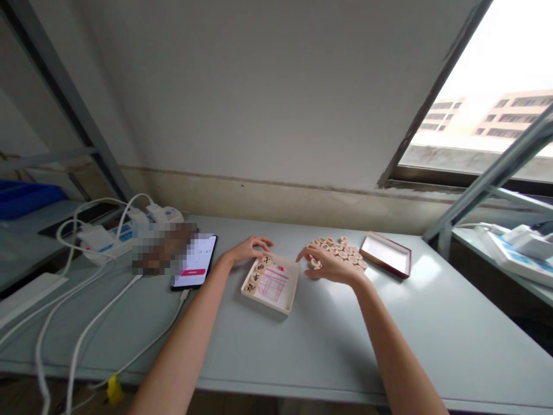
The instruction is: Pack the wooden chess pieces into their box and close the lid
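A shallow white box point(283, 305) lies on the desk between my hands. Several round wooden xiangqi pieces point(256, 276) with dark characters stand in a row along its left side, and a printed sheet with red lines covers the rest of its floor. My left hand point(248, 249) rests at the box's far left corner, fingers stretched out and holding nothing that I can see. Just right of the box, my right hand point(326, 265) hovers with thumb and forefinger apart. Behind it, partly covered by it, lies a loose pile of xiangqi pieces point(345, 252).
A red-edged box lid point(386, 253) lies inside up, right of the pile. To the left are a phone point(196, 262) with its screen lit, a blurred-out brown item point(166, 251), and a power strip point(125, 233) with white cables point(93, 325). A wall closes off the desk's back.
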`<state>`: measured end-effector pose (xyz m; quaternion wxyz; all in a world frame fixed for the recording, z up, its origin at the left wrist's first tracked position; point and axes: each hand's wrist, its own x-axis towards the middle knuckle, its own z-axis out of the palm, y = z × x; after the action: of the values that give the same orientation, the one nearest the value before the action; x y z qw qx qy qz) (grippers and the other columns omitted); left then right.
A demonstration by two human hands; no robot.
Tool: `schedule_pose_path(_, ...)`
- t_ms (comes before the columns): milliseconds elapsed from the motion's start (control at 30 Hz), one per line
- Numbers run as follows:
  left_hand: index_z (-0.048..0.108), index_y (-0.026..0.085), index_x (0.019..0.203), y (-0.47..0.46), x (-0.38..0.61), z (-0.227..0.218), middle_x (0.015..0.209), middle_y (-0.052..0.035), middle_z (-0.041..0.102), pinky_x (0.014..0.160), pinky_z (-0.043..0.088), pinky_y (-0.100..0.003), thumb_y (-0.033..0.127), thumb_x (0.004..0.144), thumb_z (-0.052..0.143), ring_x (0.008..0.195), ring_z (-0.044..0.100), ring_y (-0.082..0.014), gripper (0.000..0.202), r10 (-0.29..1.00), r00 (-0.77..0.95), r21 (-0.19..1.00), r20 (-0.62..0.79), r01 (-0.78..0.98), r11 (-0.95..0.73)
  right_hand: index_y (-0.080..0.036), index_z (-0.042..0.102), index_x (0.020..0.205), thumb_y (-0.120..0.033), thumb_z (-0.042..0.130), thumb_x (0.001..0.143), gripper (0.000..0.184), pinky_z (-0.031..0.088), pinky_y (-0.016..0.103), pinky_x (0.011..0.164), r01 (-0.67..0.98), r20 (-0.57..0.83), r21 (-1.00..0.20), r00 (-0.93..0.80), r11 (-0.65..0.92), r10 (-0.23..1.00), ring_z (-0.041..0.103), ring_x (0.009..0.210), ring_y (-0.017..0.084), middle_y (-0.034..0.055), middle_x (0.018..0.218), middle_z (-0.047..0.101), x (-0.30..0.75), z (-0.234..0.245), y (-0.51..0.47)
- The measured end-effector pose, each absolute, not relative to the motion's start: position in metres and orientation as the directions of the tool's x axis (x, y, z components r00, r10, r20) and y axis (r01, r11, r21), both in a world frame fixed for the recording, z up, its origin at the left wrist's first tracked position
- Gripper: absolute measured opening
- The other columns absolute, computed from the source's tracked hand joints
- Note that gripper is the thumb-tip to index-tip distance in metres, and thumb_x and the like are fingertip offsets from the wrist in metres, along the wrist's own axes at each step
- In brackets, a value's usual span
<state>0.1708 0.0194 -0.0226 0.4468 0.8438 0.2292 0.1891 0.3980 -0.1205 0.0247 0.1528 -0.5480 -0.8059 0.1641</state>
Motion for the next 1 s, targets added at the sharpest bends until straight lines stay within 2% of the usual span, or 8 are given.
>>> schedule_pose_path(133,0.066,0.020,0.075,0.018,0.171,-0.021,0.108,-0.0041,0.057,0.097,0.026,-0.032,0.014,0.061,0.060,0.110,0.042,-0.0179,0.017,0.560,0.818,0.806,0.134,0.239,-0.541,-0.025,0.054,0.103,-0.017,0.051,0.076,0.028,0.037,0.030,0.077,0.870,0.196,-0.245,-0.388,0.428,0.901,0.046,0.089,0.017,0.0042,0.093,0.051,0.356,0.021,-0.106)
schedule_pose_path(267,0.066,0.018,0.072,0.017,0.171,-0.022,0.106,-0.0051,0.058,0.096,0.026,-0.031,0.019,0.062,0.063,0.108,0.044,-0.0182,0.010,0.567,0.808,0.784,0.159,0.245,-0.570,-0.023,0.053,0.106,-0.018,0.051,0.077,0.029,0.036,0.031,0.075,0.883,0.211,-0.074,-0.441,0.464,0.872,0.045,0.090,0.020,0.0071,0.097,0.052,0.330,0.007,-0.094)
schedule_pose_path(367,0.065,0.017,0.071,0.019,0.171,-0.026,0.107,-0.0051,0.058,0.097,0.026,-0.030,0.022,0.064,0.063,0.107,0.044,-0.0178,0.009,0.569,0.805,0.777,0.169,0.246,-0.579,-0.020,0.055,0.099,-0.021,0.051,0.077,0.022,0.036,0.031,0.074,0.881,0.227,-0.080,-0.440,0.467,0.869,0.046,0.089,0.020,0.0072,0.095,0.054,0.326,0.003,-0.089)
schedule_pose_path(467,0.065,0.018,0.073,0.020,0.171,-0.028,0.109,-0.0051,0.056,0.097,0.025,-0.030,0.022,0.065,0.061,0.109,0.043,-0.0178,0.010,0.568,0.810,0.788,0.147,0.252,-0.562,-0.019,0.057,0.089,-0.024,0.057,0.073,0.017,0.037,0.029,0.073,0.880,0.227,-0.157,-0.410,0.449,0.883,0.046,0.085,0.018,0.0051,0.089,0.055,0.331,0.008,-0.087)
schedule_pose_path(600,0.064,0.017,0.076,0.021,0.170,-0.030,0.113,-0.0061,0.053,0.097,0.025,-0.031,0.019,0.065,0.059,0.111,0.041,-0.0184,0.013,0.589,0.800,0.820,0.113,0.259,-0.510,-0.021,0.055,0.089,-0.026,0.057,0.071,0.019,0.036,0.028,0.073,0.884,0.304,-0.246,-0.320,0.398,0.897,0.046,0.085,0.018,0.0032,0.088,0.054,0.349,0.016,-0.086)
schedule_pose_path(667,0.064,0.016,0.076,0.021,0.170,-0.030,0.113,-0.0062,0.053,0.098,0.025,-0.031,0.017,0.065,0.059,0.112,0.040,-0.0183,0.013,0.593,0.798,0.837,0.105,0.251,-0.487,-0.021,0.055,0.089,-0.027,0.055,0.073,0.018,0.035,0.030,0.073,0.924,0.323,-0.231,-0.223,0.305,0.920,0.046,0.088,0.019,0.0039,0.091,0.055,0.362,0.015,-0.085)
schedule_pose_path(800,0.065,0.016,0.076,0.021,0.169,-0.030,0.113,-0.0068,0.053,0.097,0.027,-0.031,0.016,0.065,0.058,0.111,0.042,-0.0183,0.013,0.593,0.800,0.867,0.089,0.232,-0.442,-0.021,0.056,0.086,-0.028,0.052,0.074,0.014,0.031,0.035,0.074,0.985,0.248,-0.135,-0.076,0.112,0.966,0.048,0.090,0.023,0.0046,0.090,0.058,0.386,0.006,-0.086)
schedule_pose_path(1000,0.066,0.015,0.079,0.020,0.169,-0.026,0.111,-0.0067,0.054,0.096,0.028,-0.031,0.016,0.064,0.058,0.109,0.043,-0.0195,0.017,0.588,0.805,0.860,0.082,0.241,-0.449,-0.025,0.057,0.098,-0.026,0.049,0.076,0.023,0.029,0.035,0.074,0.994,0.256,-0.067,-0.061,0.081,0.965,0.046,0.094,0.022,0.0039,0.100,0.057,0.392,0.002,-0.092)
